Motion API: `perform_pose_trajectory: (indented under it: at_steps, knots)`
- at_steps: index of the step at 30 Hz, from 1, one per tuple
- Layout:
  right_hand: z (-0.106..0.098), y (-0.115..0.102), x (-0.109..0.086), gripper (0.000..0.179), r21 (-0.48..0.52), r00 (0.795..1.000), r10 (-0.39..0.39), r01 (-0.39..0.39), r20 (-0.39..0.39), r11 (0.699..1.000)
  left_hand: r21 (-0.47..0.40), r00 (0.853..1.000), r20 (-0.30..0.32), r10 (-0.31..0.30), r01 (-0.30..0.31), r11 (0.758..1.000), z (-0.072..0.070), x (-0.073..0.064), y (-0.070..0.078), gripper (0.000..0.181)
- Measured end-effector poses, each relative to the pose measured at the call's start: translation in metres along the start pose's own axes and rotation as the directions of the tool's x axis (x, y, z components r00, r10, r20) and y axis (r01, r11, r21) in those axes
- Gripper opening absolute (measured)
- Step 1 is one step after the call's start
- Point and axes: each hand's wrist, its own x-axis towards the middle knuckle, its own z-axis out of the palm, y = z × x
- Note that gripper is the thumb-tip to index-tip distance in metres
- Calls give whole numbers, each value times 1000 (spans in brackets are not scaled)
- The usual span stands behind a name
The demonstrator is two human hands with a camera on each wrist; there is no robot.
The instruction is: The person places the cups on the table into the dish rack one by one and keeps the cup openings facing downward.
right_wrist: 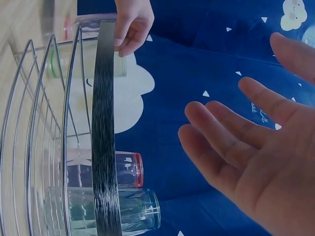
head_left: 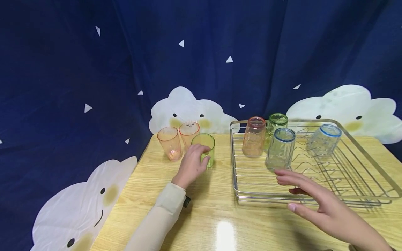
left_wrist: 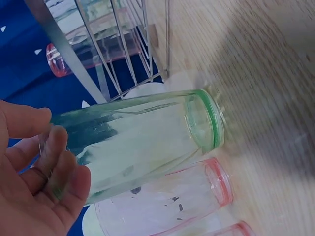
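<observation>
A clear green-tinted cup [head_left: 209, 153] stands upright on the table. My left hand [head_left: 192, 164] holds it near the rim, with thumb and fingers curled about its mouth in the left wrist view. Close on its left stand two upright pinkish-orange cups [head_left: 171, 146]. My right hand [head_left: 317, 202] hovers above the front of a wire dish rack [head_left: 251, 193], fingers spread and holding nothing. A blue-grey cup [head_left: 280, 151] stands upside down in the rack, just beyond the right fingertips. Behind it are an upside-down orange cup [head_left: 253, 139] and a green cup [head_left: 277, 120].
Farther right in the rack, a light blue cup [head_left: 325, 141] leans at a tilt. The rack's raised metal rim [head_left: 233, 157] borders the cups. Dark blue curtain [head_left: 201, 62] with white clouds hangs behind the wooden table [head_left: 201, 216].
</observation>
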Motion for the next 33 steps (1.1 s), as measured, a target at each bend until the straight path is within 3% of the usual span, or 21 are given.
perform_pose_trajectory:
  at_steps: [18,33]
  knots:
    - [3,1,4,70,-43,1000,-16,15,-18,999,59,1000,19,4,-5,998,-2,-3,1,19]
    - [7,2,-2,71,-56,999,-25,23,-39,998,95,995,102,5,-15,995,-4,-10,3,11]
